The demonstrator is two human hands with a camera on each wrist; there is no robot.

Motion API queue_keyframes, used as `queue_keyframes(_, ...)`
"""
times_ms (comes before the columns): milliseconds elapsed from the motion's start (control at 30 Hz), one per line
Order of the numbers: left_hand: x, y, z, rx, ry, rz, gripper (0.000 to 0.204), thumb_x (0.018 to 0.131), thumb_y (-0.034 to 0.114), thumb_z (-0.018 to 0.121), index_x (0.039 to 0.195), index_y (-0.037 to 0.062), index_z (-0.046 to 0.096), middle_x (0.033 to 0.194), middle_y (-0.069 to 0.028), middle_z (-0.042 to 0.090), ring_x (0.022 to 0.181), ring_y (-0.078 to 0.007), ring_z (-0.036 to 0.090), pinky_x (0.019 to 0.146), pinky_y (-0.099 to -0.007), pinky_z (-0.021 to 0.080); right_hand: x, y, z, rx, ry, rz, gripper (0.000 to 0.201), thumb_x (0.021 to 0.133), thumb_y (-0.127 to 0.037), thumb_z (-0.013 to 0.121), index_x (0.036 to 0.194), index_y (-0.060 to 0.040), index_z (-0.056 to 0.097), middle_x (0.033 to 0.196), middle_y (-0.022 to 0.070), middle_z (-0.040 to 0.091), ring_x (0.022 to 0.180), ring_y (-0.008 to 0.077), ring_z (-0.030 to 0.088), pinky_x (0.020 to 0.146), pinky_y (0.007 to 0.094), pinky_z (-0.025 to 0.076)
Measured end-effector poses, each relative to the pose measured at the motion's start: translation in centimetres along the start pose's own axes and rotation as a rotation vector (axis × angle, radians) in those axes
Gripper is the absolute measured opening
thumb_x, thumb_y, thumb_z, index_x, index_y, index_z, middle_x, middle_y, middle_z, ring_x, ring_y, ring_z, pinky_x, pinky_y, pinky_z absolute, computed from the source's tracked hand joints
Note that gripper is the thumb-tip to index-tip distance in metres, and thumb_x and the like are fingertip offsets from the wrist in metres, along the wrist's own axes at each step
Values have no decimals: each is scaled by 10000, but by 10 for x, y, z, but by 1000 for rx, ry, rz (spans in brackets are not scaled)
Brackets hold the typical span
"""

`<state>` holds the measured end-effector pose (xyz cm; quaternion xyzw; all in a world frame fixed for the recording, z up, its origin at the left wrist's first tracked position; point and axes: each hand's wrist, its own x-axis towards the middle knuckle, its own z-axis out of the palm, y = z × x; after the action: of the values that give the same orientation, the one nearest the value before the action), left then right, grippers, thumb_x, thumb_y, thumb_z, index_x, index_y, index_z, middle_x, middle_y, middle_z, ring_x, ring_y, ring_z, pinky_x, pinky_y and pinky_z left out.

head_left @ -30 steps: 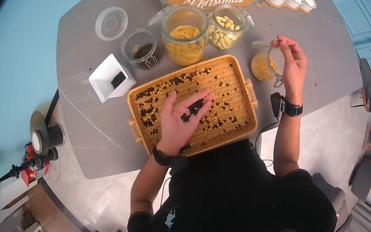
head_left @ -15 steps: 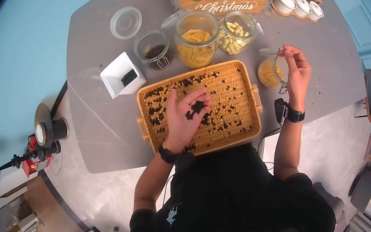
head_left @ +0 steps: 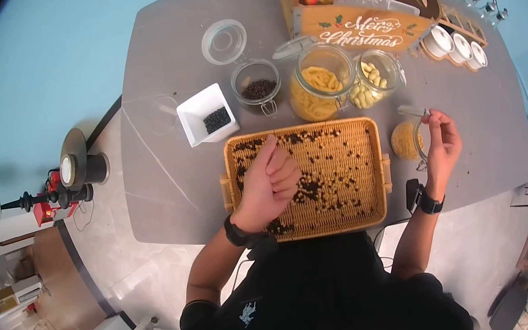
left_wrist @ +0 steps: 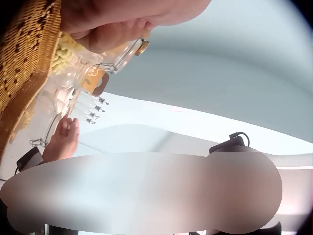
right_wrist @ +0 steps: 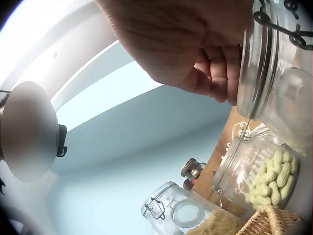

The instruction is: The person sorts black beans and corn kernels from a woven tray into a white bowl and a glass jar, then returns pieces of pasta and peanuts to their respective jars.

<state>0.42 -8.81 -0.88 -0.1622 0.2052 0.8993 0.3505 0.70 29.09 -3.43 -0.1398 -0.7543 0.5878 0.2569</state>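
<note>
Wicker tray [head_left: 378,148] w/ blk beans [head_left: 309,190], yel. kernels [head_left: 342,187]; open jar [head_left: 405,140] beside.

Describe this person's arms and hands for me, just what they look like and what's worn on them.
Both the left hand and the right hand are bare, with no gloves. Each wrist wears a black strap, left and right, and a black boxy device sits by the right one. The short sleeves are black, leaving the forearms uncovered.
</note>
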Motion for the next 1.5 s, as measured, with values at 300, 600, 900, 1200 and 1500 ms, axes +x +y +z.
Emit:
queue_keyframes(300,0,110,17,87,83,680,585,1164,529,445,709,183,322,639,61,206,529,-80,195,446,-265,163,0,1,0,-23,27,1,221,1084,-151,690,1202,32,728,1019,78,760,993,136,713,987,298,538)
queue_keyframes(600,17,144,-7,634,363,984,592,1173,523,426,717,160,321,623,47,281,531,-84,257,472,-276,230,-1,-3,2,-69,18,29,256,1088,-202,696,1213,19,729,1031,77,753,1010,148,688,1018,322,511)
queue_keyframes(900,19,149,-24,776,391,981,592,1180,503,404,756,108,522,614,13,453,531,-95,411,510,-262,327,-20,-36,7,-199,17,-167,179,1080,-115,681,1165,37,724,1053,95,729,992,160,672,949,313,527)
queue_keyframes(1200,14,143,-23,1026,329,970,746,1184,551,266,1011,-30,700,987,-133,714,993,-237,675,929,-394,493,-36,-68,18,-221,-69,-287,97,1061,-28,663,1093,34,730,1005,103,715,926,180,669,864,315,542)
queue_keyframes(1500,9,135,-22,1098,234,1015,947,1099,730,301,1459,-102,578,1437,-274,640,1407,-375,586,1234,-550,392,-40,-74,32,-266,-183,-362,71,1015,28,676,1065,36,726,962,119,735,889,211,681,820,323,534)
